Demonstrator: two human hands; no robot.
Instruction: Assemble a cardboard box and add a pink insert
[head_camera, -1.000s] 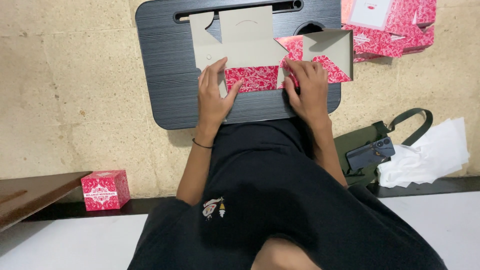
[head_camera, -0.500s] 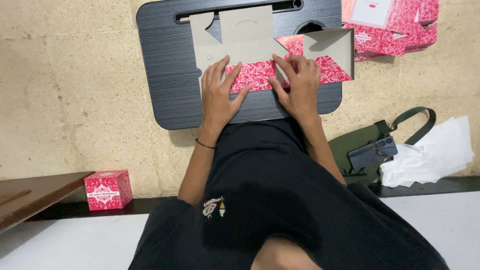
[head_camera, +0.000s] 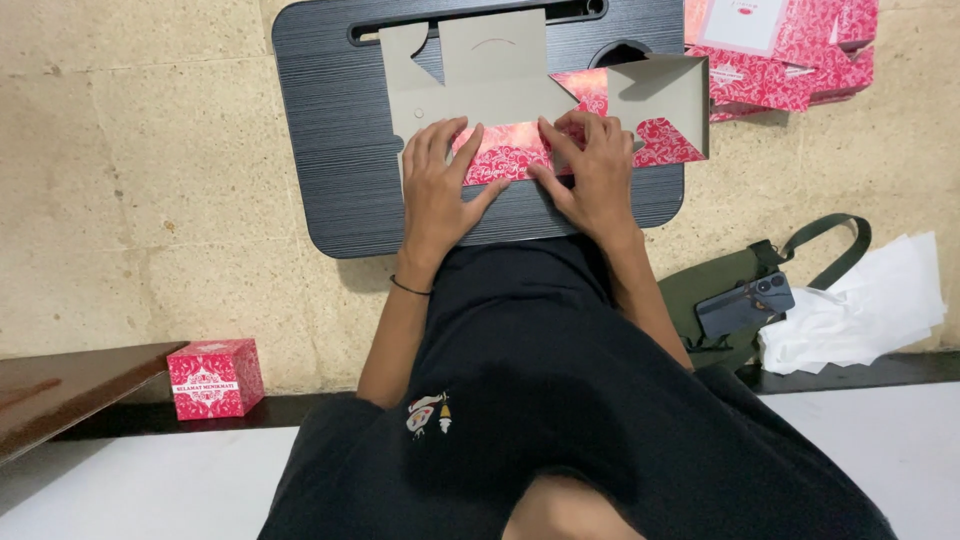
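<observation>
A flat cardboard box blank (head_camera: 510, 95), grey inside and red-and-white patterned outside, lies on a black lap tray (head_camera: 340, 150). My left hand (head_camera: 437, 185) presses flat on the folded red panel, fingers spread. My right hand (head_camera: 592, 170) presses the same panel just to the right, fingers on the fold. One grey flap (head_camera: 660, 95) stands up at the right end of the blank.
A stack of flat red box blanks (head_camera: 790, 50) lies at the top right. A finished red box (head_camera: 215, 378) sits on the floor at the left by a brown board (head_camera: 60, 390). A green bag (head_camera: 730, 290), a dark phone (head_camera: 745, 303) and white paper (head_camera: 870, 305) lie at the right.
Both hands have slid up from the tray's near edge onto the red panel and moved closer together, flattening it.
</observation>
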